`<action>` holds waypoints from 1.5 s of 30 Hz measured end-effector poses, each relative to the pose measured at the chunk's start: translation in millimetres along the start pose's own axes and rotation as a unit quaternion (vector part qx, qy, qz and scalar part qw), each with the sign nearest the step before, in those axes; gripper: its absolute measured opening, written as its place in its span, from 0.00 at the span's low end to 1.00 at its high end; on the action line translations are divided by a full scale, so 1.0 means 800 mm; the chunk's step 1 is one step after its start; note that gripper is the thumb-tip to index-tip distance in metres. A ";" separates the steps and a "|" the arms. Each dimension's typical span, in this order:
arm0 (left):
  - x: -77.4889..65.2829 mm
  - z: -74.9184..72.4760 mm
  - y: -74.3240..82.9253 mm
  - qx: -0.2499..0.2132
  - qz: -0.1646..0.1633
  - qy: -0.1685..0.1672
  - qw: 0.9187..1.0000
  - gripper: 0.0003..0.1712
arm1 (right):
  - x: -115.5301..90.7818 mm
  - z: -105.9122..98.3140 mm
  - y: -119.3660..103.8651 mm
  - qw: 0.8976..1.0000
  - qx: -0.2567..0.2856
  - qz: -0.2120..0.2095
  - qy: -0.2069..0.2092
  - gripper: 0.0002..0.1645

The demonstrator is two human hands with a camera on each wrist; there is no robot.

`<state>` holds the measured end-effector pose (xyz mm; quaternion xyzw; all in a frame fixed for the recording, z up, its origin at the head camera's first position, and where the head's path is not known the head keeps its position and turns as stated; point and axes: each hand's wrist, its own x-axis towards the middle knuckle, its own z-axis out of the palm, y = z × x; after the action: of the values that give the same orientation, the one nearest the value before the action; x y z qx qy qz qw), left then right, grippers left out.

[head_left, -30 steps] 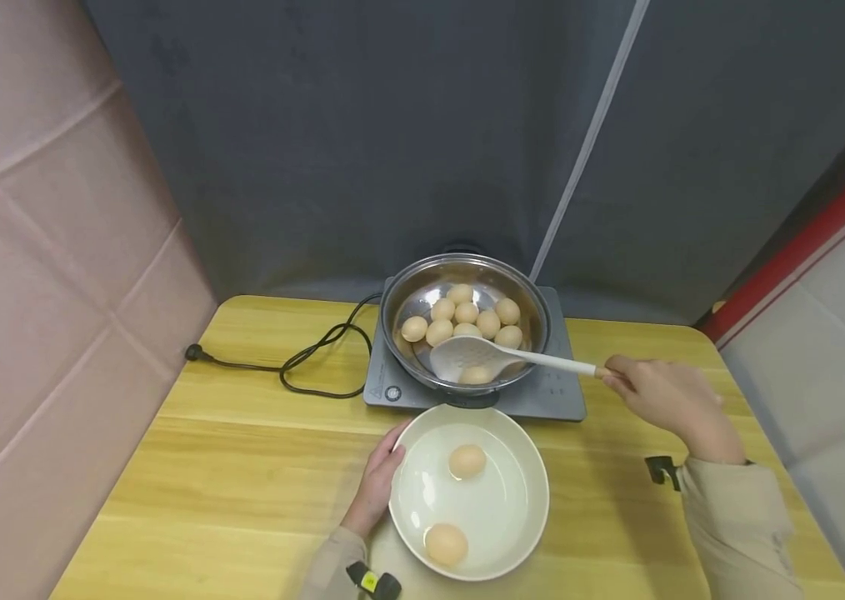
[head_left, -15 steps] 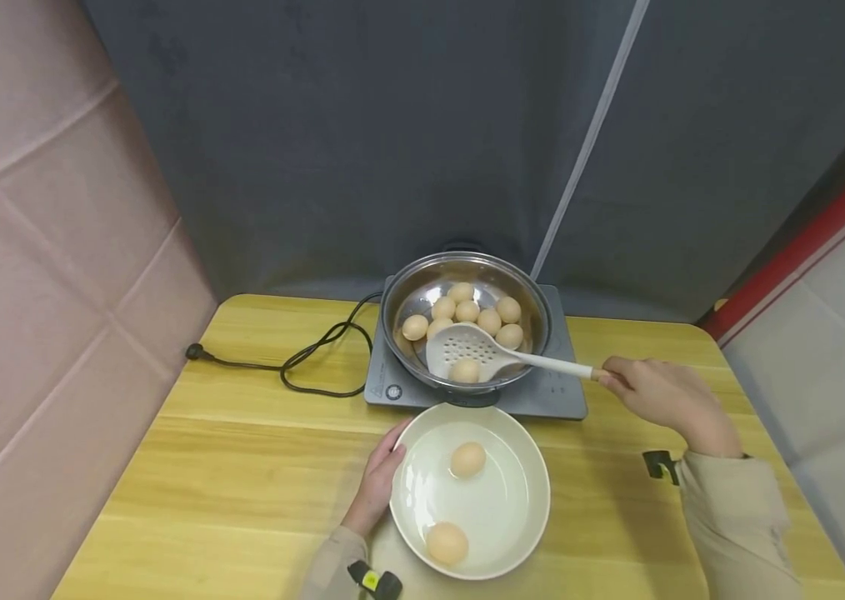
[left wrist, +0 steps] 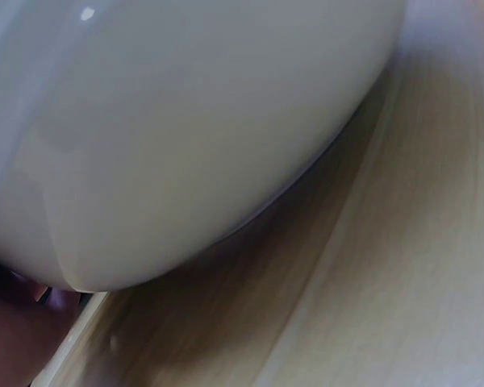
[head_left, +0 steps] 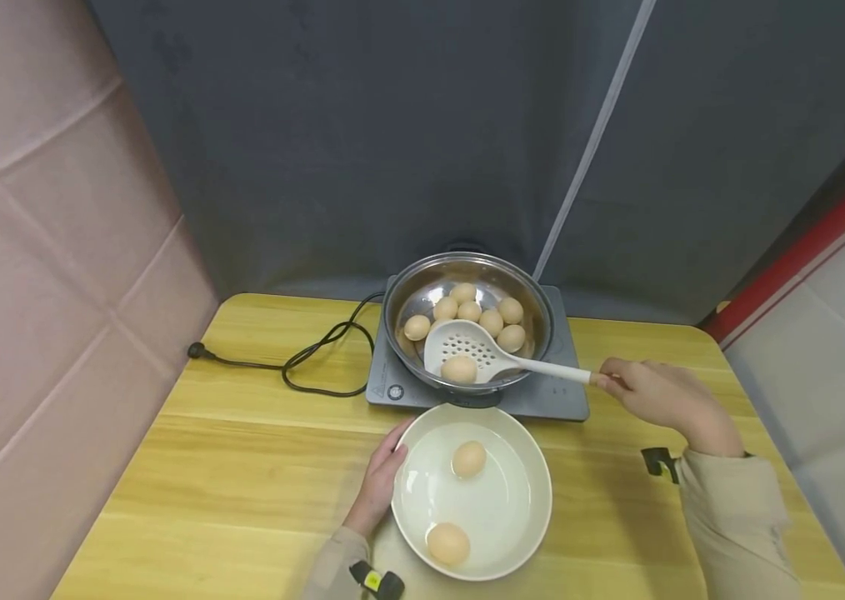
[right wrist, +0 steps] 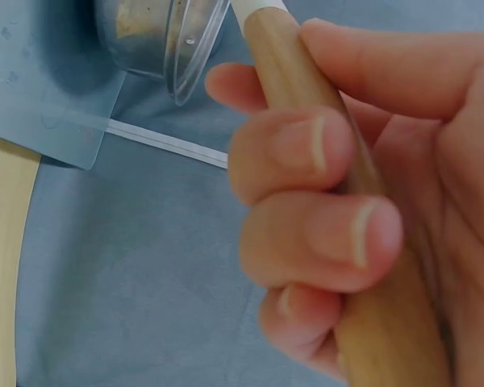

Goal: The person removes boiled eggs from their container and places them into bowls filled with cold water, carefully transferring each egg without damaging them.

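Note:
My right hand grips the wooden handle of a white slotted spoon, its fingers curled round the wood. One brown egg lies in the spoon's perforated bowl, over the near side of a steel pot. Several more eggs sit in the pot behind the spoon. At the near side, my left hand holds the left rim of a cream bowl, thumb at the edge. Water and two eggs are in that bowl. In the left wrist view the bowl's outer wall fills much of the picture.
Beneath the pot is a grey induction cooker, its black cord looped to the left with the plug on the wooden table. A dark grey curtain hangs behind the table; a pink wall covering stands at left.
The slotted spoon has risen and tilted, its holes now showing, with one egg shifted slightly left in it. My left hand and the bowl have stayed in place.

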<state>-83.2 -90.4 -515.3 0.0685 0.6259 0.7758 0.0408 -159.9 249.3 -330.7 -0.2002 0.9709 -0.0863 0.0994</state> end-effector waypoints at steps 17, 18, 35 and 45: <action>-0.001 0.002 0.002 0.002 -0.009 0.001 1.000 0.25 | -0.001 -0.009 0.002 0.999 0.030 0.007 -0.027 0.14; -0.001 0.002 0.002 -0.001 -0.008 0.000 1.000 0.25 | -0.001 -0.009 0.003 0.999 0.030 0.007 -0.027 0.14; -0.001 0.002 0.004 -0.011 -0.006 0.002 1.000 0.25 | -0.009 -0.015 0.009 0.998 0.059 0.006 -0.025 0.19; -0.001 0.002 0.004 -0.005 -0.009 0.005 1.000 0.25 | -0.006 -0.014 0.008 0.996 0.071 0.019 -0.046 0.18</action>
<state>-82.5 -89.9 -512.3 0.0582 0.6226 0.7791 0.0450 -160.2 258.6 -320.5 -0.1782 0.9604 -0.1436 0.1591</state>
